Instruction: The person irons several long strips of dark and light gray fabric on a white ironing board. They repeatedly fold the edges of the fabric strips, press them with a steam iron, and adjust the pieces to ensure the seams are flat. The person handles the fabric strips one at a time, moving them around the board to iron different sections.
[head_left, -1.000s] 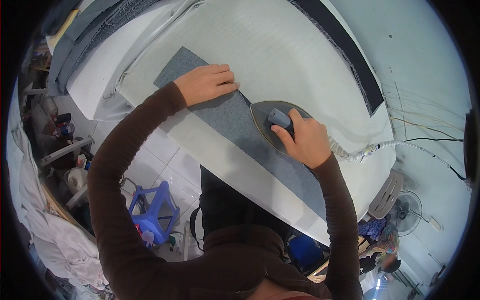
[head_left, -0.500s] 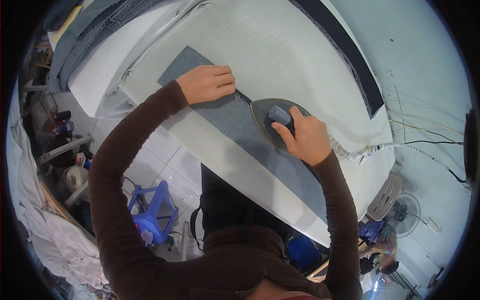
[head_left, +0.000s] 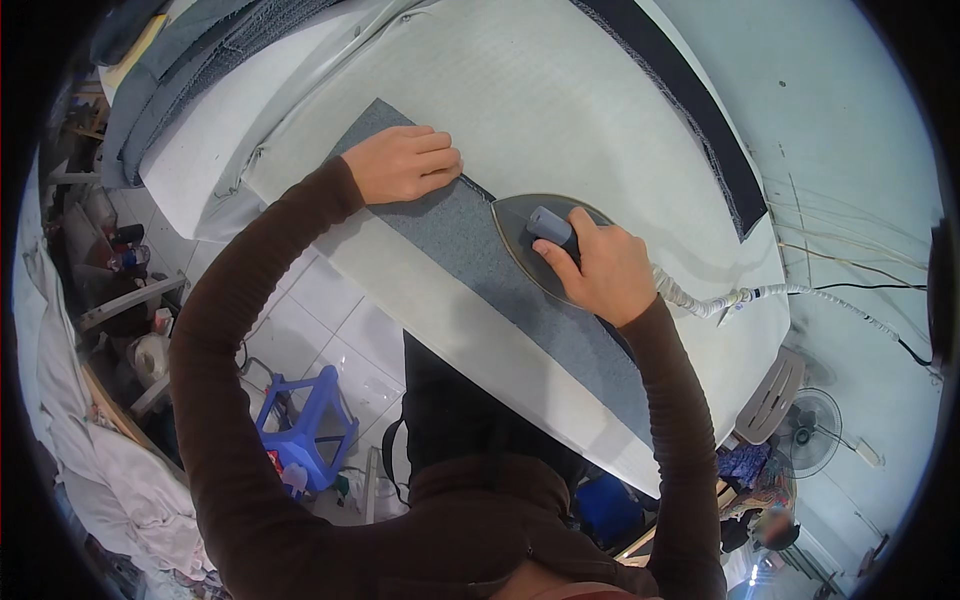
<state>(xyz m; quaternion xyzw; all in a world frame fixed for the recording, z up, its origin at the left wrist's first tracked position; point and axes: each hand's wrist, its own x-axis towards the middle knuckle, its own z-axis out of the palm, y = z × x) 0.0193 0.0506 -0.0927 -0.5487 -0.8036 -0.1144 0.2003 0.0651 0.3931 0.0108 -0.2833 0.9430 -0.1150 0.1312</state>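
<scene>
A long strip of grey-blue fabric [head_left: 470, 240] lies slantwise on the white padded ironing table [head_left: 520, 110]. Along its far edge runs a narrow dark fold. My left hand [head_left: 405, 165] is closed at that edge near the strip's far left end, fingertips curled onto the fold and partly hidden. My right hand [head_left: 610, 265] wraps round the handle of an iron [head_left: 516, 232]. The iron's pointed tip faces left toward my left hand, a short gap away, and its soleplate rests over the fold. My right forearm covers part of the strip's near end.
A wrapped steam hose [head_left: 690, 302] trails from the iron toward the wall at right. Another dark fabric strip [head_left: 690, 110] lies along the table's far right edge. Layered grey fabric [head_left: 190, 100] sits at upper left. A blue plastic stool [head_left: 305, 425] and a fan [head_left: 805, 430] stand below.
The iron in my right hand has slid slightly left and up along the fold. My left hand has shifted a little the same way, still at the fabric edge.
</scene>
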